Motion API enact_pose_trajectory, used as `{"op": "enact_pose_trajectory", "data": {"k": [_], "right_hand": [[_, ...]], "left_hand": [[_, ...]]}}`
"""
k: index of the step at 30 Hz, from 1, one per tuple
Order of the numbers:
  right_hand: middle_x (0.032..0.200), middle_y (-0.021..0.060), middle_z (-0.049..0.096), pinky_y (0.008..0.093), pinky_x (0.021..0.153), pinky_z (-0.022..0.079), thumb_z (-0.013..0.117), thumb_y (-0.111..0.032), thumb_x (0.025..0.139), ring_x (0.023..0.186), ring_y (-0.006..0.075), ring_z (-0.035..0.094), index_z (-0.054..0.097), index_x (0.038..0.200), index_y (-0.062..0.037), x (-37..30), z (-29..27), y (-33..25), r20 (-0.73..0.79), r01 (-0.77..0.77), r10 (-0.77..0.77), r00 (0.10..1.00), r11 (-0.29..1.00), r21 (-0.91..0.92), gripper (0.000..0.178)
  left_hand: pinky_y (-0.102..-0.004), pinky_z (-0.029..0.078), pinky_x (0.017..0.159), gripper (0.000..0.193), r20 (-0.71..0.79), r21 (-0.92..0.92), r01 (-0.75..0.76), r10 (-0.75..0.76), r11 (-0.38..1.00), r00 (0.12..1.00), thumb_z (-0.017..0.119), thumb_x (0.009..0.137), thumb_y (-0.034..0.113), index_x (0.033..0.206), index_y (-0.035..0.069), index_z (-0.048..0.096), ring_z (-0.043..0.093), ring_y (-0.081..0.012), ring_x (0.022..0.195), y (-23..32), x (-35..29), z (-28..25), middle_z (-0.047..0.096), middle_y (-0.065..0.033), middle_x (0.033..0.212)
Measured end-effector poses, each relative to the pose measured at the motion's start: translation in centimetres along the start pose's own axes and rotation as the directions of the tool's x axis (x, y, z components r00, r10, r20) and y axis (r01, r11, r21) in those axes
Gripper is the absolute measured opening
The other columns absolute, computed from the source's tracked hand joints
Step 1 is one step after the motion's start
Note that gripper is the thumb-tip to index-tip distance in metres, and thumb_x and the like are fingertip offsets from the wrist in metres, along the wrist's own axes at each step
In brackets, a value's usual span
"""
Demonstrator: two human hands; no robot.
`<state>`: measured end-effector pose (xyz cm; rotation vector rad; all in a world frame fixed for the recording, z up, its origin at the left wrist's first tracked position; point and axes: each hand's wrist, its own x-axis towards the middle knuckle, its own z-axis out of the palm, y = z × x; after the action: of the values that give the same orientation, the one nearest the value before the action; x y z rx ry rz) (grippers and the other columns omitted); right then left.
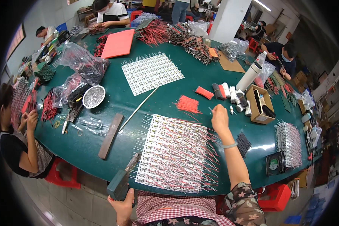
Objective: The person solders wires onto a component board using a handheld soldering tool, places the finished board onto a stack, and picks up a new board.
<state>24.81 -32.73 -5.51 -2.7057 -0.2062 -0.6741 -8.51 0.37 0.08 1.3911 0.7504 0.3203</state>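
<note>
My left hand (122, 206) is wrapped round the grip of a dark green hand-held tool (118, 185) with a narrow metal nose, held at the table's near edge. Its nose reaches the left edge of a white sheet of small circuit boards (169, 150). Red and white wires cover much of that sheet and stick out past its sides. My right hand (219, 118) is above the sheet's far right corner, fingers pinched together; what they hold is too small to make out. A pile of short red wires (187, 104) lies just left of it.
A second white board sheet (150, 73) lies farther back, with a thin rod (138, 109) and a dark bar (111, 136) nearby. At right stand a cardboard box (262, 116), a white bottle (249, 76) and black wires (243, 145). A metal bowl (94, 96) is left. Co-workers sit around the table.
</note>
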Motion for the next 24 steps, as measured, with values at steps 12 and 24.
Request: {"op": "enact_pose_trajectory", "data": {"k": [12,24], "right_hand": [[0.081,0.0139,0.058,0.0438,0.073,0.047,0.071,-0.001,0.079,0.082,0.0339,0.057,0.062,0.086,-0.0009,-6.5,-3.4,2.7,0.077,-0.002,-0.004,0.997,0.997,0.078,0.011],[0.089,0.0132,0.055,0.0444,0.074,0.046,0.067,0.001,0.081,0.088,0.0339,0.054,0.056,0.085,-0.0022,-6.6,-2.2,2.4,-0.027,0.077,-0.080,0.996,0.993,-0.093,0.012]], "left_hand": [[-0.0247,0.041,0.045,0.024,0.029,-0.064,-0.045,0.047,0.997,0.998,0.070,0.082,-0.005,0.104,-0.006,0.061,0.053,-0.0103,0.049,-1.3,0.8,0.0,0.061,-0.0066,0.068],[-0.0250,0.042,0.047,0.031,0.061,-0.050,-0.015,0.018,0.999,0.998,0.074,0.082,-0.004,0.108,-0.005,0.057,0.053,-0.0096,0.052,-1.1,0.0,-0.5,0.061,-0.0056,0.073]]}}
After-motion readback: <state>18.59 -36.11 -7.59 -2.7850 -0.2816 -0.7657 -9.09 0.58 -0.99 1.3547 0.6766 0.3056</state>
